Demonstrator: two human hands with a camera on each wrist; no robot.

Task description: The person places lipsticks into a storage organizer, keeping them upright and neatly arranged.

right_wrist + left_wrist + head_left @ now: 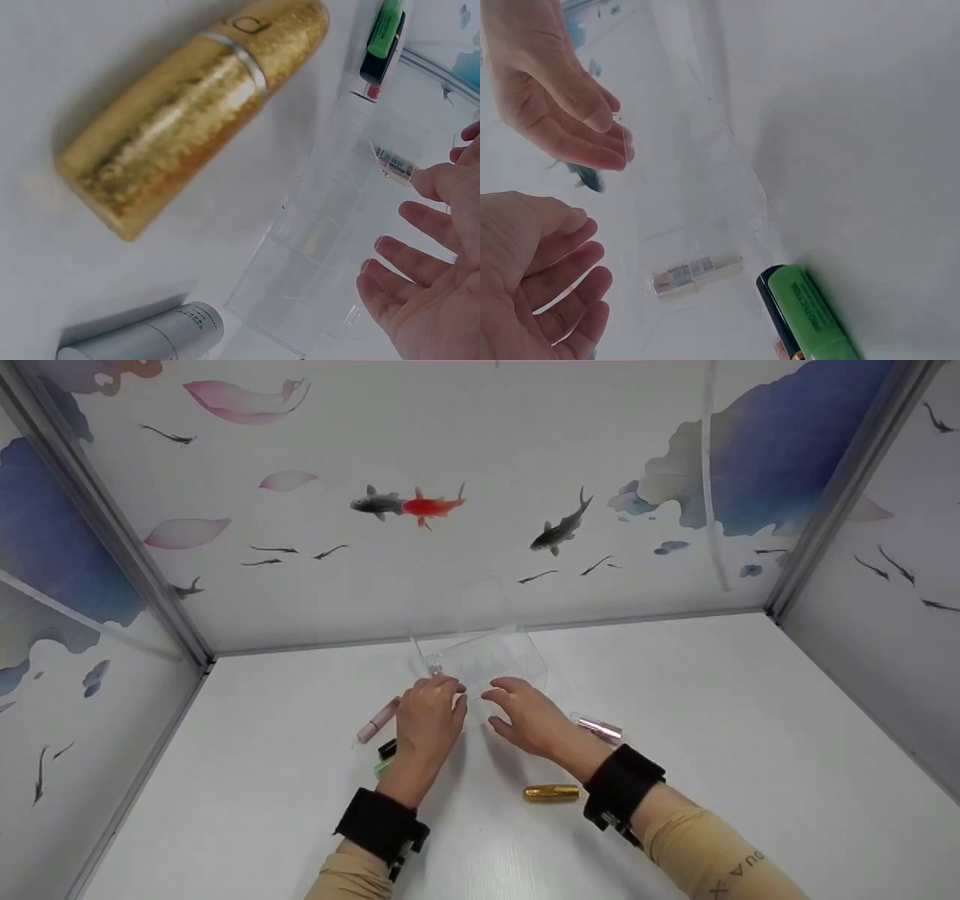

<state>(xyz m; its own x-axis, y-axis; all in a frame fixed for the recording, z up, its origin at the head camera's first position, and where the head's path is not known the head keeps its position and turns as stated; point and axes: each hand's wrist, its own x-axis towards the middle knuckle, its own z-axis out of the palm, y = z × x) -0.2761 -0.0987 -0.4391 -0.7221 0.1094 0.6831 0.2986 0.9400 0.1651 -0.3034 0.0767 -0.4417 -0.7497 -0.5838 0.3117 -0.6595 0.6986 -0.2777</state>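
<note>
A clear plastic box [534,660] with dividers stands at the back middle, its transparent lid raised. A small tube with a printed label [682,277] lies inside at its left end. My left hand [429,720] is over the box's front left, fingers loosely bent and nothing gripped. In the left wrist view, that hand [525,277] has its fingers spread. My right hand [529,718] hovers at the front right of the box, fingers apart and relaxed. Its fingertips overlap the clear plastic in the right wrist view.
A gold lipstick tube [551,793] lies in front of the right hand. A shiny pinkish-silver tube [600,730] is right of the box. Left of the left hand lie a pink tube [379,720], a black tube [388,748] and a green tube [810,311]. Printed panels [480,450] enclose the table.
</note>
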